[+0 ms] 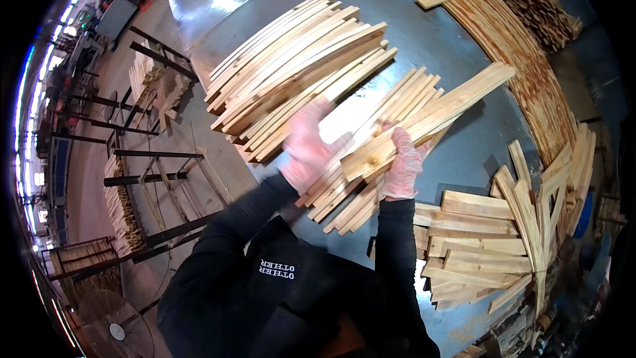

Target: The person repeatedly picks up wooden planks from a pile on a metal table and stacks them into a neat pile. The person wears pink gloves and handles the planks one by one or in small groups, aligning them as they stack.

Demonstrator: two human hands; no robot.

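Observation:
My right hand, in a pinkish knit glove, is closed round a wide pale wooden board. The board is tilted up to the right over a smaller bundle of narrow wooden slats. My left hand, gloved the same way and a little blurred, has its thumb and fingers apart. It is at the left side of the smaller bundle, close to the near end of a larger row of slats. Both groups of slats lie side by side on a shiny metal table.
Shorter boards lie in a loose pile at the right, beside several leaning strips. A worn brown wooden plank runs along the table's far right edge. Black metal racks with stacked wood stand on the floor at left, above a fan.

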